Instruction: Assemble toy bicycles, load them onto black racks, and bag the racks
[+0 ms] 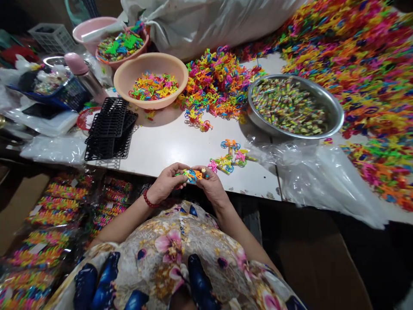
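Observation:
My left hand [167, 181] and my right hand [211, 183] meet at the near edge of the white table [167, 142]. Both are closed on one small plastic toy bicycle [191, 175], blue and orange, held between the fingertips. A red bead bracelet sits on my left wrist. Just beyond my right hand lie a few small bicycles [229, 158] in pink, orange and green, on the table.
A steel bowl [334, 110] of wrapped sticks stands right of centre. A peach bowl [151, 64] of plastic pieces stands behind, next to a heap of coloured parts [216, 82]. Black grids [109, 129] lie left, clear plastic bags [316, 176] right. Packed bags [48, 224] pile below left.

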`<state>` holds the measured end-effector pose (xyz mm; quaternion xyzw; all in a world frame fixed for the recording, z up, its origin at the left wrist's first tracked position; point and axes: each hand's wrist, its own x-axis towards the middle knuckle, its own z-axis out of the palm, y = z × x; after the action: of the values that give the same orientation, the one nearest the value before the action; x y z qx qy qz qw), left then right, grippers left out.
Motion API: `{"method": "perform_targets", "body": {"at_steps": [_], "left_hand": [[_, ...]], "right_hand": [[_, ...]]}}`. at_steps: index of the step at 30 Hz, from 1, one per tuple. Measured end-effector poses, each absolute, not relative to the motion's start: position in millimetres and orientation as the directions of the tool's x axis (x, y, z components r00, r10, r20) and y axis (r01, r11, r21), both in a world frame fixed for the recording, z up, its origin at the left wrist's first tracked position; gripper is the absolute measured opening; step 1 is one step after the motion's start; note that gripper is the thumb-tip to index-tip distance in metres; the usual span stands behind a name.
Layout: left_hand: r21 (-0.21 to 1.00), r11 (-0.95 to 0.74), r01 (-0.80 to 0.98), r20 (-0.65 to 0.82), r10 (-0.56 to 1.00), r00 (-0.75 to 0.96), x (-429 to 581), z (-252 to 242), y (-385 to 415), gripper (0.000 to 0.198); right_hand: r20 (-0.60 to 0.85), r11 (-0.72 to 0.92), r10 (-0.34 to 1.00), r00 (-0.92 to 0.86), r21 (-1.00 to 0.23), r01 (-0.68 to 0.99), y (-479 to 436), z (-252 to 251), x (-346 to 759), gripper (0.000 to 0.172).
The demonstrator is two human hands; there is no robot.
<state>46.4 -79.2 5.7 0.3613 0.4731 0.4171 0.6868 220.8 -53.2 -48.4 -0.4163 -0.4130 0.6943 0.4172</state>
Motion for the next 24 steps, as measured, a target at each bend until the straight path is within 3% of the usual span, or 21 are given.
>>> {"method": "perform_targets", "body": {"at_steps": [11, 17, 20, 24], "left_hand": [[0.933, 0.313, -0.177, -0.281, 0.942, 0.184, 48, 7, -84, 0.04], [0.957, 0.242, -0.161, -0.213, 0.961, 0.178, 49, 6, -84, 0.038], [0.969, 0.208, -0.131, -0.181, 0.964, 0.193, 50, 7, -85, 0.035], [0.975, 0.202, -0.091, -0.185, 0.968, 0.168, 52, 9, -86, 0.031]], "right_hand": [[-0.066, -0.087, 0.977, -0.202, -0.992, -0.096, -56, -41, 228, 0.016], [0.03, 0.034, 0.98, -0.195, -0.999, 0.018, -60, -37, 237, 0.03], [-0.017, -0.024, 0.975, -0.223, -0.999, -0.028, -62, -33, 237, 0.031], [-0.206, -0.26, 0.942, -0.264, -0.948, -0.186, -64, -32, 233, 0.037]]}}
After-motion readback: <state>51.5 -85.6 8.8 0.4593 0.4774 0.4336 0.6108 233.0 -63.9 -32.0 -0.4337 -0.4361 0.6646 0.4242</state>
